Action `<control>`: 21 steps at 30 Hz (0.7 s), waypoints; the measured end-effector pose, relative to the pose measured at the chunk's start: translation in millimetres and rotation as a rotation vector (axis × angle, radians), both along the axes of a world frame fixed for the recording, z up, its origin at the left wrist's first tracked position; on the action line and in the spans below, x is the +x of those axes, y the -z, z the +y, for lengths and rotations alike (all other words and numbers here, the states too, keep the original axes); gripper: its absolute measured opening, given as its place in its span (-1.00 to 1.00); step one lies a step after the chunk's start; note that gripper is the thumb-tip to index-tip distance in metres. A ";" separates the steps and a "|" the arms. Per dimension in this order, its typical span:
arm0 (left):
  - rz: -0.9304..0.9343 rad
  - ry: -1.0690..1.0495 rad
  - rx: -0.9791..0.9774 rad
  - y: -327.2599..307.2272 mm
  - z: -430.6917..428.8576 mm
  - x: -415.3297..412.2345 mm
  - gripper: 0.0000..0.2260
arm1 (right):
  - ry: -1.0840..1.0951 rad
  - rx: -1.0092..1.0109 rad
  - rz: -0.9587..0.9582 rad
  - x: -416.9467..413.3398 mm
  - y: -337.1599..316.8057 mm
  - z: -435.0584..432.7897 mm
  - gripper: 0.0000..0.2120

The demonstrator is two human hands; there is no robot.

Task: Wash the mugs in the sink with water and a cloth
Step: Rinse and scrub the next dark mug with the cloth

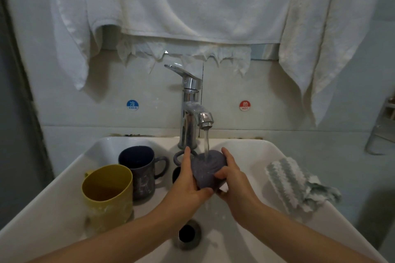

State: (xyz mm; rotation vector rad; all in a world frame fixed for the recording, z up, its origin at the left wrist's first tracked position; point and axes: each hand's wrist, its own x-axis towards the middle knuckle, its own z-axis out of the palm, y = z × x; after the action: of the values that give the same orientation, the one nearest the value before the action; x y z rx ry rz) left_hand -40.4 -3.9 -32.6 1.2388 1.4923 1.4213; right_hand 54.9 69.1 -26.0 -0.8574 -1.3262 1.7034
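Note:
A grey-purple mug (208,167) is held upside down under the running tap (193,111), its handle (178,157) pointing back left. Water (206,145) falls onto its base. My left hand (189,179) grips the mug's left side and my right hand (232,174) grips its right side. A second grey-purple mug (140,170) stands upright at the sink's left. In front of it stands a yellow mug (108,195). A grey and white striped cloth (297,186) lies on the sink's right rim, apart from both hands.
The white sink (53,207) has an open drain (188,234) below my hands. White towels (192,2) hang above the tap. Cold (132,105) and hot (244,105) stickers mark the wall. A metal rack (382,126) juts from the right wall.

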 end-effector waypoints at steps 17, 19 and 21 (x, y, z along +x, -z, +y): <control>0.023 0.052 -0.025 -0.6 -0.8 4.4 -0.04 | 0.019 0.053 -0.091 -2.4 -2.5 -5.0 -0.26; 0.023 0.054 -0.027 -0.1 -0.1 4.6 -0.03 | 0.028 0.043 -0.087 -3.4 -4.5 -6.1 -0.25; 0.020 0.052 -0.029 -0.8 1.0 5.8 -0.03 | 0.033 0.016 -0.063 -2.7 -7.4 -5.3 -0.27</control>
State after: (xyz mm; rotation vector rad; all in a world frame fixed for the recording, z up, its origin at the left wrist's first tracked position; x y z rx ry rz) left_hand -34.5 -2.9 -31.8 1.2679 1.4785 1.3529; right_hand 52.2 63.8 -18.6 -0.9262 -1.3582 1.6500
